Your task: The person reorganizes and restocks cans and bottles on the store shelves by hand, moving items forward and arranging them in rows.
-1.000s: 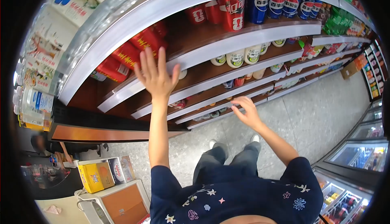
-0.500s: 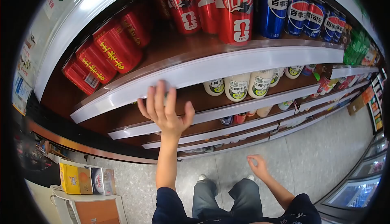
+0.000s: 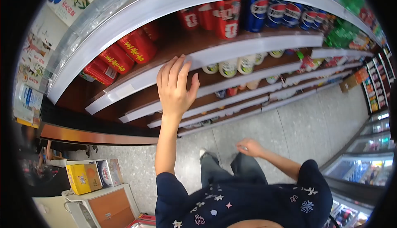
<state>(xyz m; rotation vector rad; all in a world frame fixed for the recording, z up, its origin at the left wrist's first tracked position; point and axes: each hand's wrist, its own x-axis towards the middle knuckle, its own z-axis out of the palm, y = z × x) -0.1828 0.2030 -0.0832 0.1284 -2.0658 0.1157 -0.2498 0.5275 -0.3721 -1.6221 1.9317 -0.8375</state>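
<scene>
My left hand [image 3: 177, 85] is stretched out at the white front edge [image 3: 248, 49] of the drinks shelf, fingers extended and holding nothing. Its fingertips overlap the edge; I cannot tell whether they touch. Behind it on the brown shelf, red cans with yellow lettering [image 3: 136, 46] lean at the left. Red cola cans [image 3: 227, 19] stand farther right, beside blue cola cans [image 3: 257, 15]. Lower down, white bottles with green labels [image 3: 228, 67] line another shelf. My right hand [image 3: 251, 148] hangs low over the floor, fingers curled in a loose pinch, with nothing visible in it.
Several lower shelves [image 3: 248, 100] continue below. A yellow carton [image 3: 78, 179] sits on a white cabinet [image 3: 132, 195] at lower left, with part of another person [image 3: 49, 151] behind. Glass-fronted coolers [image 3: 359, 170] stand at the right. Grey tiled floor [image 3: 297, 124] runs between.
The view has tipped and drawn back, so the cans look smaller and more of my shirt shows. My left hand has come up to the shelf edge; my right hand has moved in towards my legs.
</scene>
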